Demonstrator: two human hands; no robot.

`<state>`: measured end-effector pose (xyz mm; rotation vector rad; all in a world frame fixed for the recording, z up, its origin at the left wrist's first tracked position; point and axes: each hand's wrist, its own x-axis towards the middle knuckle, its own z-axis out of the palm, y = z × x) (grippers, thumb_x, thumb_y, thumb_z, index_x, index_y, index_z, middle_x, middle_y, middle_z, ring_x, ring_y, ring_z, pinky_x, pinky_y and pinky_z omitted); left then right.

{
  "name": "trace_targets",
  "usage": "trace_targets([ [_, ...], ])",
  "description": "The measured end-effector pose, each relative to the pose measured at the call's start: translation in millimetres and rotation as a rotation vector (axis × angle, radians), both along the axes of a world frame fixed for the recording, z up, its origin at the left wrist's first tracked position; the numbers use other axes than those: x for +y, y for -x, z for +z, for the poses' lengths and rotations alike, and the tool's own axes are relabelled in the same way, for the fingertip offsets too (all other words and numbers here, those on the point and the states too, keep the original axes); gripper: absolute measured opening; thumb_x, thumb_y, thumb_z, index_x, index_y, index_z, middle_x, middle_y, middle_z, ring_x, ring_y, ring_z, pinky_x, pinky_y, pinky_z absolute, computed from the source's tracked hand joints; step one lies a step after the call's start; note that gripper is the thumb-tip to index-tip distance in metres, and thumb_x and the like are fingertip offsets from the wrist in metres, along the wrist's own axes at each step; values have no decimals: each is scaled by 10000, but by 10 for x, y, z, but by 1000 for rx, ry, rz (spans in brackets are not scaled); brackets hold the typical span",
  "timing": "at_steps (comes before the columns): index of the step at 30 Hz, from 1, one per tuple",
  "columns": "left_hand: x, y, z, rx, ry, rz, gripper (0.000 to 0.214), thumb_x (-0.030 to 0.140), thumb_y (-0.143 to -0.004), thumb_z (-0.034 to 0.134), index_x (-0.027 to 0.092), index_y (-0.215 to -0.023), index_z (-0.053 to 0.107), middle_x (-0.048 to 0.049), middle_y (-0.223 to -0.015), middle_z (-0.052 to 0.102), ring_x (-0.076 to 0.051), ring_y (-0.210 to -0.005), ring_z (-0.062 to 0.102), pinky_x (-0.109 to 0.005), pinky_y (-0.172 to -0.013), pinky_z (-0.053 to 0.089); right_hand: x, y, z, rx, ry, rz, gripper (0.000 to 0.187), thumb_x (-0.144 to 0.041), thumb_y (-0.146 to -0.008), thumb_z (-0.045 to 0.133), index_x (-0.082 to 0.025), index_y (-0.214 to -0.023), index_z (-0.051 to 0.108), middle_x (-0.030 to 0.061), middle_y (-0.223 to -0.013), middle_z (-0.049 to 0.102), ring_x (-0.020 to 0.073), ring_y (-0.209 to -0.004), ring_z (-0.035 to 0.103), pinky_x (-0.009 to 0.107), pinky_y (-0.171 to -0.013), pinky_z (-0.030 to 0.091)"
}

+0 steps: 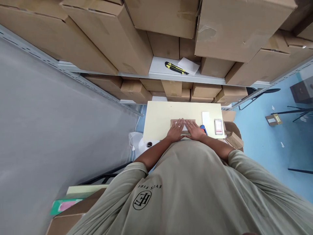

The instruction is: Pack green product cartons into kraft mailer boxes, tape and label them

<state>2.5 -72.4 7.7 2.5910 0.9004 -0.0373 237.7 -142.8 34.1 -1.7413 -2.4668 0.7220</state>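
Observation:
On the pale yellow tabletop (158, 114) lies a small brown cardboard box (172, 122) with a white label (185, 128) on top. My left hand (175, 131) rests flat on its left part, fingers stretched out, a ring on one finger. Flat on the right part is my right hand (193, 131), its fingers also extended. Both hands press on the box and hide much of it. Just right of my right hand sits a blue and red tool (203, 129), partly covered, its kind unclear.
A white paper (205, 117) and a phone-like device (218, 126) lie at the table's right. Behind, a metal shelf (158, 67) holds many cardboard boxes (168, 14) and a yellow-black utility knife (176, 68). A grey wall (61, 114) stands left; more cardboard boxes (234, 139) lie right.

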Motion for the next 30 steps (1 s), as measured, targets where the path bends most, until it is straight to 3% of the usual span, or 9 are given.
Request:
trace_targets([
  [3, 53, -12, -30, 46, 26, -21, 1058, 495, -1019, 703, 107, -1871, 210, -213, -1938, 111, -406, -1818, 78, -629, -1462, 6, 25, 11, -40, -4, 55, 13, 936, -485, -1039, 679, -152, -1840, 330, 178, -1920, 261, 376, -1811, 200, 611, -1481, 117],
  [8, 180, 255, -99, 91, 7, 80, 1096, 482, -994, 733, 119, -1876, 193, -213, -1940, 60, -446, -1814, 49, -671, -1447, -33, -131, -298, -94, -43, 57, -86, 922, -451, -1042, 680, -164, -1843, 327, 163, -1934, 202, 400, -1816, 156, 651, -1466, 152],
  [13, 254, 424, -108, 155, 21, 69, 1315, 633, -931, 779, 79, -1877, 53, -240, -1932, -39, -471, -1806, -36, -666, -1446, -20, -307, -485, -175, -76, 44, -123, 1012, -583, -1075, 633, -118, -1869, 213, 186, -1943, 128, 418, -1811, 168, 627, -1456, 238],
  [17, 294, 501, -66, 100, -9, 122, 1381, 780, -920, 749, 87, -1879, 38, -232, -1931, -101, -484, -1801, -63, -661, -1448, -5, -469, -627, -251, -3, -49, -243, 1088, -680, -1099, 559, -107, -1883, 67, 204, -1947, 106, 417, -1802, 213, 618, -1442, 310],
  [23, 307, 226, -41, 107, -8, 12, 1380, 694, -884, 831, 113, -1884, 76, -233, -1940, -60, -475, -1806, -60, -657, -1443, -51, -546, -721, -346, 85, -52, -341, 1113, -733, -1092, 554, -148, -1889, 42, 199, -1947, 154, 408, -1794, 251, 613, -1432, 350],
  [30, 397, -21, -94, 247, 30, -4, 1322, 505, -867, 882, 185, -1891, 109, -272, -1926, 149, -503, -1802, 28, -749, -1407, -33, -575, -628, -372, 142, 15, -381, 1060, -704, -1099, 564, -174, -1891, 99, 176, -1950, 171, 377, -1796, 258, 583, -1437, 353],
])
